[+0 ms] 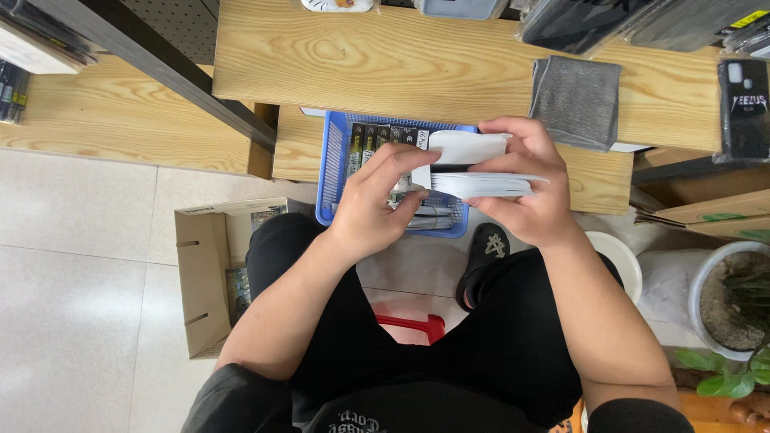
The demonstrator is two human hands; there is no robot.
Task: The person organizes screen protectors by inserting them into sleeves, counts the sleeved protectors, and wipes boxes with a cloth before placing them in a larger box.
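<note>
Head view, looking straight down: the person sits on a red stool with both hands raised over a blue basket that rests on the lower wooden shelf. The right hand is closed around a stack of flat white packets, fingers curled over the top and thumb underneath — a firm grip on the whole bundle. The left hand reaches in from the other side, its fingertips pinching the near end of the stack where one packet lifts away from the rest. Judging from this, the step in hand is sorting or peeling single packets off the bundle above the basket, which already holds a row of dark packets standing on edge. The next move would call for separating just one packet cleanly while the right hand keeps the others squared. A grey cloth lies on the tabletop beyond, and an open cardboard box sits on the floor beside the left leg.
</note>
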